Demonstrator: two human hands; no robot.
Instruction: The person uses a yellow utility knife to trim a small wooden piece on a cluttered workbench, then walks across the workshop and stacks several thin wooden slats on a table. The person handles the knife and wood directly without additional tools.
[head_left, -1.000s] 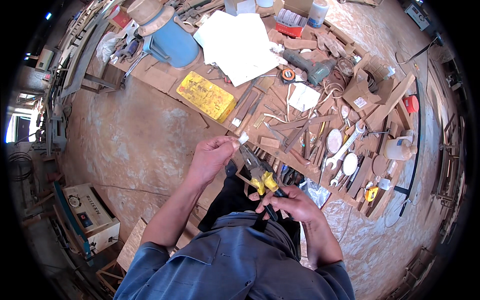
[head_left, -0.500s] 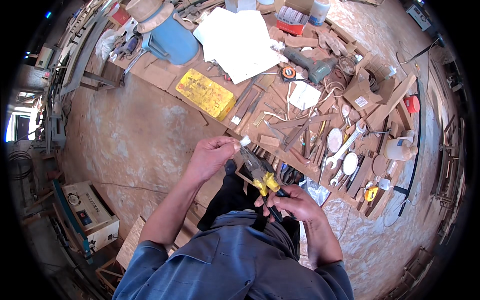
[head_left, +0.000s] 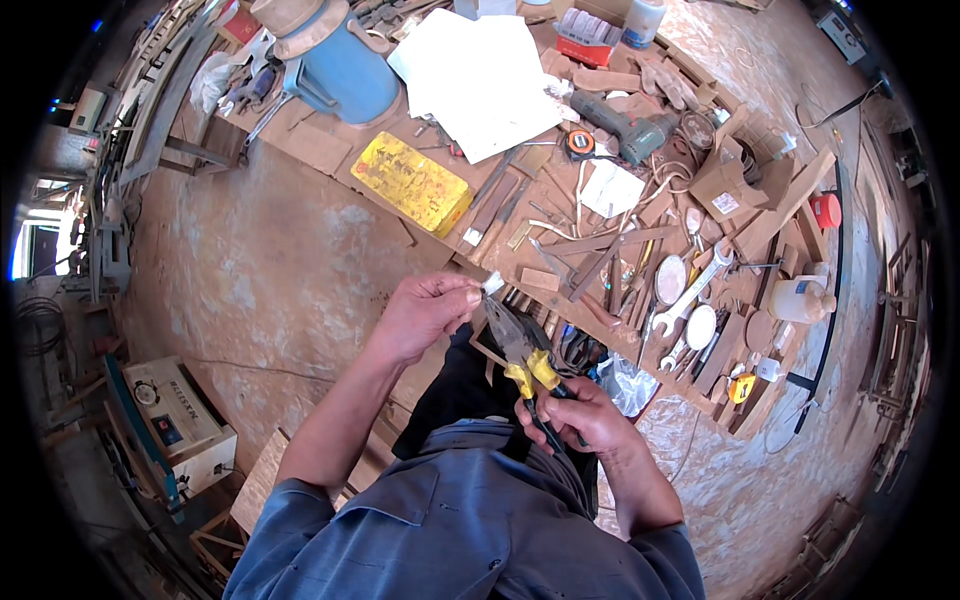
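My left hand [head_left: 428, 316] pinches a small white piece [head_left: 493, 283] between thumb and fingertips, in front of my body. What the piece is cannot be made out. My right hand [head_left: 582, 414] is wrapped round the yellow-and-black handles of a pair of pliers [head_left: 512, 337]. Their metal jaws point up and left, with the tip right at the white piece. Whether the jaws grip it is too small to tell. Both hands are in the air, just short of the workbench edge.
The cluttered workbench [head_left: 322, 158] carries a yellow box [head_left: 412, 184], white paper sheets [head_left: 482, 85], a blue jug [head_left: 345, 75], a green power tool [head_left: 632, 130], a large wrench [head_left: 692, 292] and a cardboard box [head_left: 745, 170]. A machine in a pale case [head_left: 180, 415] stands at lower left.
The pliers and my right hand have shifted slightly down, with the handles a little lower. My left hand stays almost where it was, still pinching the white piece.
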